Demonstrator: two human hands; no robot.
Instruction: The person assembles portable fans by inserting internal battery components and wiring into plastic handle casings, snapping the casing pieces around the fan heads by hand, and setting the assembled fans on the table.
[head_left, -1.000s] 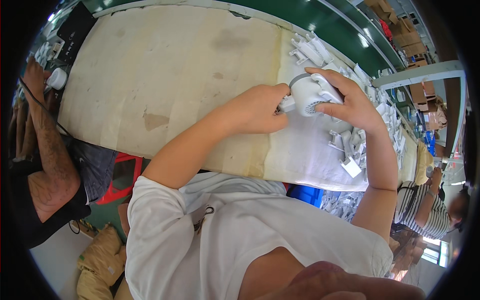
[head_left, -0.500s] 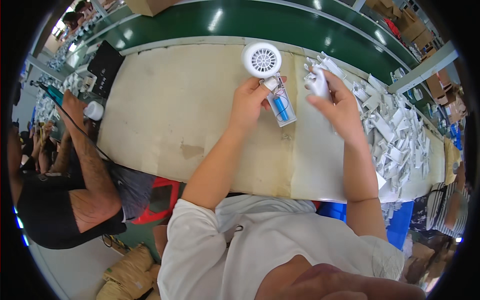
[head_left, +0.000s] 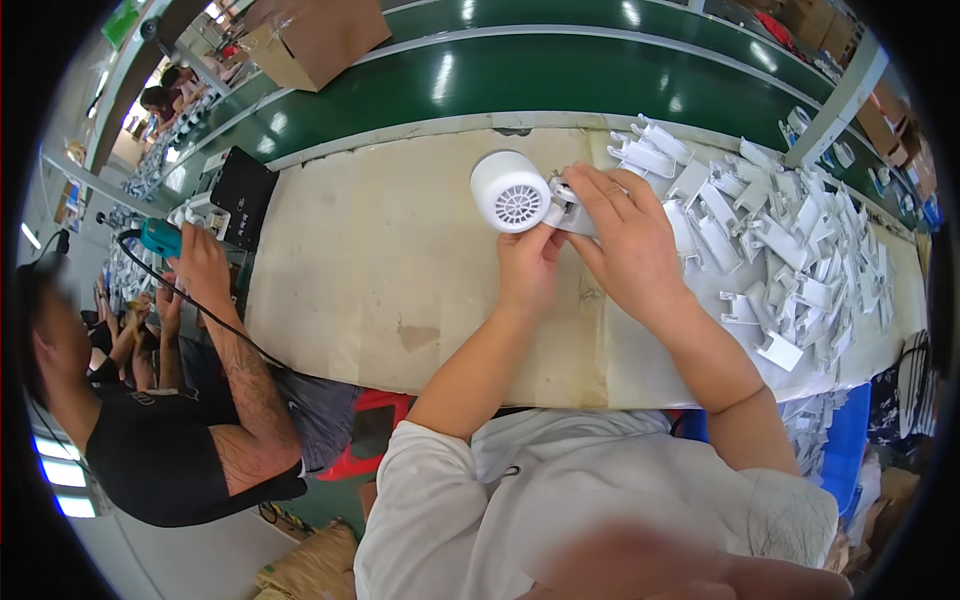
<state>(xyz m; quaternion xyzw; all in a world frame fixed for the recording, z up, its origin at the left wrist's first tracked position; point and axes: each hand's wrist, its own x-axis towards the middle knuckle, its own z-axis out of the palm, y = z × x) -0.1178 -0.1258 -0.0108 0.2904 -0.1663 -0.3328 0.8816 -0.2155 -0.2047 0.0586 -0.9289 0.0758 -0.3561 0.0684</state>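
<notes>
A white handheld fan, with a round slotted grille, is tilted over the middle of the table. My left hand is closed round its handle from below, just under the fan head. My right hand lies over the handle, its fingers bent along the top and its thumb below. Under those fingers a white plastic handle cover shows in part. The inside of the handle and most of the cover are hidden by my right hand.
A heap of white plastic covers spreads over the table's right side. The cream tabletop has a green conveyor behind it. At left a co-worker holds a teal corded power tool near a black box.
My right hand has brought the white cover left onto the fan's handle. The blue battery in the handle no longer shows. The fan head has tilted toward me.
</notes>
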